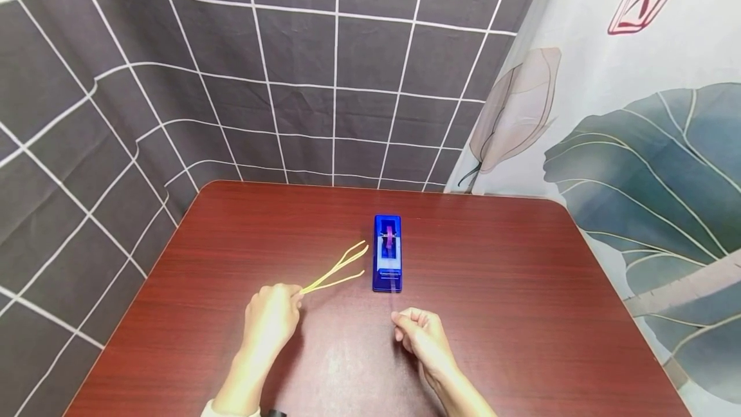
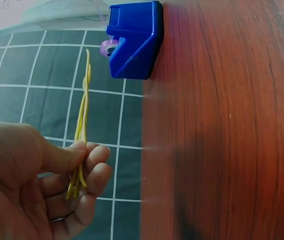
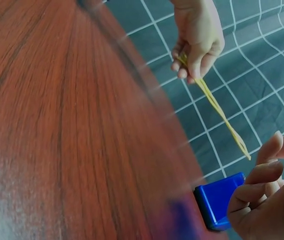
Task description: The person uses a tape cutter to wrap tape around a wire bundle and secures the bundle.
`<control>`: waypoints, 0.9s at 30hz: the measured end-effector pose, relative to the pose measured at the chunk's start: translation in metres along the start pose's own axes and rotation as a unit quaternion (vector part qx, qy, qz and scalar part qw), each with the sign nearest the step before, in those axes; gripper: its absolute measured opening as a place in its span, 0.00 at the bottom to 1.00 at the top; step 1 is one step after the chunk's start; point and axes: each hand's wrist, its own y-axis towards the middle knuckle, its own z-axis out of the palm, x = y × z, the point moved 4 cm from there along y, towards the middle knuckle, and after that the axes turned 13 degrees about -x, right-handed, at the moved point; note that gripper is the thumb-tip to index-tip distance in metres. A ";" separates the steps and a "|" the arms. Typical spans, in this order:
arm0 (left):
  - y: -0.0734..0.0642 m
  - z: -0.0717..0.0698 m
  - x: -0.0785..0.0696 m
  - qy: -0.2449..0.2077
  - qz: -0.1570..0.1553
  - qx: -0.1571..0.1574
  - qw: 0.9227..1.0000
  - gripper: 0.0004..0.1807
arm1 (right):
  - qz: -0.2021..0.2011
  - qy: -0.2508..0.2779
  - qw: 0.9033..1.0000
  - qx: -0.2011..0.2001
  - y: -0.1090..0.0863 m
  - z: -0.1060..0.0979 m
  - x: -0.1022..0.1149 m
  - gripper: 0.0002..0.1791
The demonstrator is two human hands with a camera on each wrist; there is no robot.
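Observation:
My left hand (image 1: 272, 315) pinches a small bundle of thin yellow strands (image 1: 336, 269) between thumb and fingers. In the head view their far ends fan out toward the dispenser; the short ends poke out below the thumb in the left wrist view. A blue tape dispenser (image 1: 387, 275) stands on the table with a purple-cored roll (image 2: 108, 48) in it. From its front, a faint clear strip of tape (image 1: 393, 299) runs toward me. My right hand (image 1: 424, 338) pinches the end of that strip between thumb and forefinger, just in front of the dispenser.
The reddish-brown wooden table (image 1: 492, 275) has rounded far corners. Behind it and on the left hangs a dark grey curtain (image 1: 295, 108) with white grid lines. A pale curtain with leaf patterns (image 1: 648, 166) hangs at the right.

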 end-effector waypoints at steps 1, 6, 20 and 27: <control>0.000 -0.001 0.000 -0.001 0.001 0.002 1.000 0.06 | -0.002 0.002 1.000 -0.002 -0.001 0.000 0.001 0.13; -0.001 -0.003 -0.001 0.000 0.004 0.006 1.000 0.06 | -0.014 0.018 1.000 -0.009 -0.004 0.001 0.006 0.12; -0.004 -0.005 -0.002 0.003 0.018 0.050 0.999 0.05 | -0.058 0.006 0.998 -0.019 -0.003 0.001 0.022 0.12; -0.005 -0.002 -0.001 0.000 0.022 0.052 0.998 0.05 | -0.067 0.012 0.998 -0.017 0.000 0.001 0.026 0.12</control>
